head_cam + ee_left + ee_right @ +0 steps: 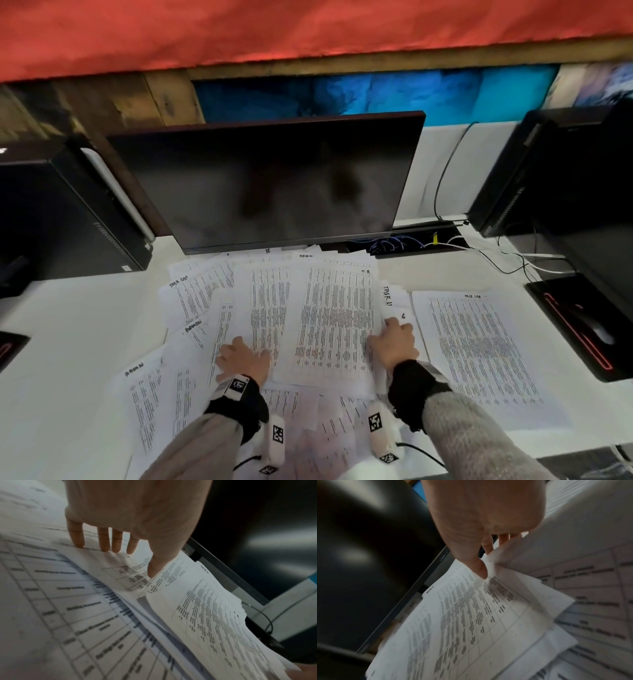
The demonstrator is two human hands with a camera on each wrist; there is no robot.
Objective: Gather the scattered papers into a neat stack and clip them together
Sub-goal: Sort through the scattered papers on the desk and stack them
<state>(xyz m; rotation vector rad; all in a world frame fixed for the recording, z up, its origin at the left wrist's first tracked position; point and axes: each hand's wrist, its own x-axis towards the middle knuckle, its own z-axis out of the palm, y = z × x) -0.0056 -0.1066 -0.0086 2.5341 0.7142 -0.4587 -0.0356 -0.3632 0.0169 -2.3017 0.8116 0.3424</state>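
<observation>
Many printed sheets lie fanned and overlapping on the white desk, just in front of the monitor. One sheet lies apart at the right, and more sheets spread toward the front left. My left hand rests flat on the left side of the central pile; in the left wrist view its straight fingers and thumb touch the paper. My right hand grips the pile's right edge. The right wrist view has its thumb on top of the sheets and its fingers curled beneath. No clip is in view.
A dark monitor stands right behind the papers. Black computer towers stand at the left and right. A cable cut-out with wires lies behind the pile, and a black pad with a red line lies at the right.
</observation>
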